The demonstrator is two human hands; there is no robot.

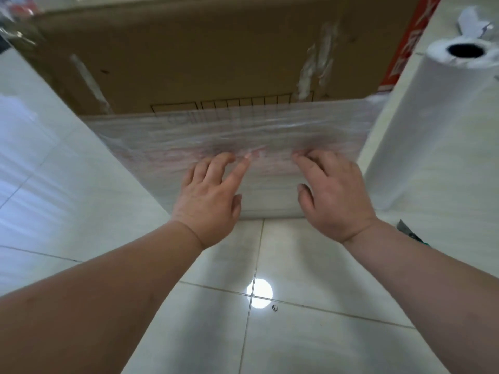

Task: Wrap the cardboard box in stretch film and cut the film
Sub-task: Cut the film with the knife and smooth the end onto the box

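Cardboard box [205,58] stands on the tiled floor [310,333], centre and far, filling most of the upper view. Its lower near face is covered by a band of stretch film [243,136], cloudy and wrinkled, several layers; the upper part of the box is bare brown card with a printed grid and strips of old tape. A red printed side shows at the box's far right edge.

Left hand [208,195] lies flat against the film on the near face, fingers straight and slightly spread, index finger angled right, thumb out to the side. Right hand [334,193] does the same just to the right, fingers extended and close together, tips pressed on the film, thumb apart. Neither hand grips anything. The hands are near each other but not touching.

Film roll [432,125] stands upright on the floor at right, just beside the box's right corner, hollow core visible on top. Film seems to run from the roll to the box corner, hard to tell.

A dark tool [406,229] lies on the floor near right, partly hidden by the right forearm. Crumpled white scraps [469,27] far right.
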